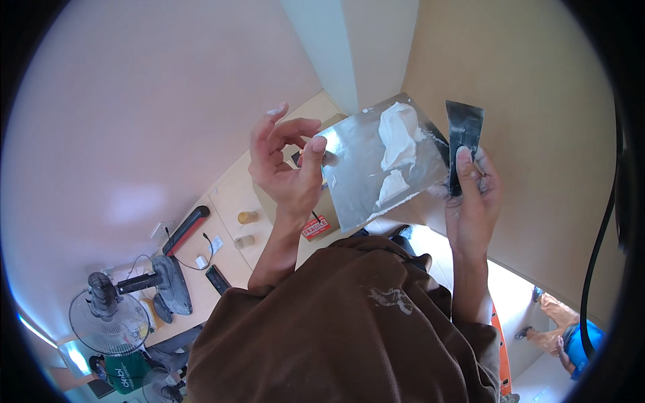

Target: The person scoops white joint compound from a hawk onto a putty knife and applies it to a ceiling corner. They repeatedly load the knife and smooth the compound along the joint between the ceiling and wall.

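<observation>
A square metal plate (363,161) is tilted up in front of me, with thick white paste (400,138) smeared over its right half. My left hand (287,158) has its thumb at the plate's left corner, gripping there, while its other fingers are raised and bent. In my right hand (476,205) a putty knife (464,127) with a dark, flared blade points upward, the thumb pressed along its handle. Some right-hand fingers reach toward the plate's right edge; whether they touch it cannot be seen. White residue marks the right hand and a left fingertip.
Behind the plate a wooden counter (228,185) runs along the wall, bearing a cardboard box (269,201), two small jars, a phone (218,279) and a fan (111,316). A black cable (600,235) hangs at right. Two other people are lower left and lower right.
</observation>
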